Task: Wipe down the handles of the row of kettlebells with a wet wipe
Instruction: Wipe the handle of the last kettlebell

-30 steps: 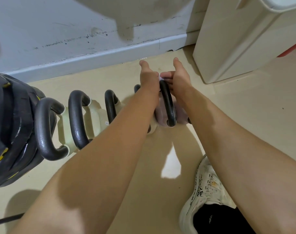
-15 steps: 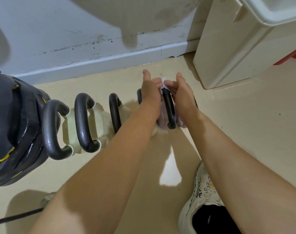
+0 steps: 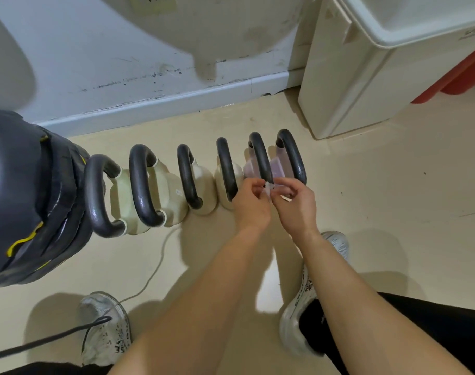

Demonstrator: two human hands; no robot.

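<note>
**Both hands pinching the wipe at the fifth handle**

Thumbs and forefingers of the left hand (image 3: pixel 251 203) and right hand (image 3: pixel 296 204) meet on a small white wipe (image 3: pixel 269 187) and nip it between them, the other fingers loosely curled; the wipe sits at the near end of the fifth handle (image 3: pixel 260 158), counting from the left, though whether it touches the handle or hangs just off it I cannot tell; that handle is a dark loop over a lilac body (image 3: pixel 251 169), and the sixth handle (image 3: pixel 292 155) stands just beside it on the right; to the left are four more kettlebells (image 3: pixel 174 196) with cream bodies and the same dark handles, all upright and close together in one row on the floor (image 3: pixel 393 212); at the row's left end a dark padded bulk (image 3: pixel 22 198) with yellow marks sits right against the first handle; behind the row a grey skirting (image 3: pixel 163 104) runs under a scuffed wall (image 3: pixel 95 50); a white cabinet (image 3: pixel 352 77) stands near the sixth handle, with something red (image 3: pixel 453 77) behind it; closer to the person, a white left shoe (image 3: pixel 106 331) and a right shoe (image 3: pixel 301 315) stand on the floor, the right one under the right forearm; a pale cord (image 3: pixel 156 263) trails from the cream bells toward the left shoe, and a black cord (image 3: pixel 41 345) crosses that shoe.
</note>
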